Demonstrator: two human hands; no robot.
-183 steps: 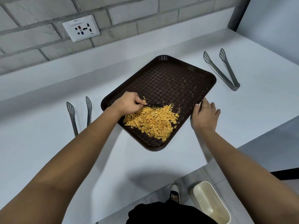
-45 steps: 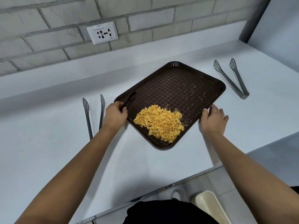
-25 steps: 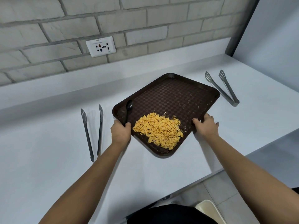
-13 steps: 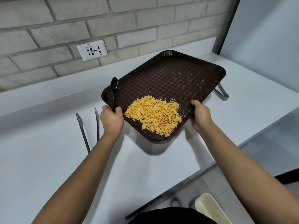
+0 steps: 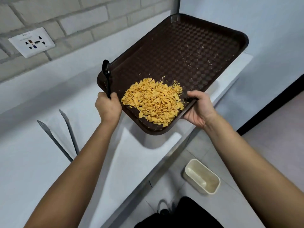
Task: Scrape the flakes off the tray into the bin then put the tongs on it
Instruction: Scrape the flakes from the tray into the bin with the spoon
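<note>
Both hands carry the load. Our left hand [image 5: 108, 107] is closed on the near-left rim of the dark brown checkered plastic tray [image 5: 189, 51], with the handle of a black plastic spoon [image 5: 107, 74] pinned in the same grip, bowl pointing up. Our right hand [image 5: 198, 108] is wrapped around the near-right rim, thumb on top.

We find the tray clear of the white bench [image 5: 32, 162], tipped toward us. The heap of orange-yellow flakes [image 5: 153, 101] sits near the low corner; loose crumbs dot the far half. The cream rectangular bin [image 5: 202, 176] stands on the floor below, to the right, well apart from the tray.

We judge the step to be the carry to the bin. We recommend keeping the tilt shallow until the low corner hangs over the bin's mouth, then steepening it and freeing the spoon to scrape.

One pair of grey metal tongs [image 5: 57, 135] lies on the bench to our left, untouched.
</note>
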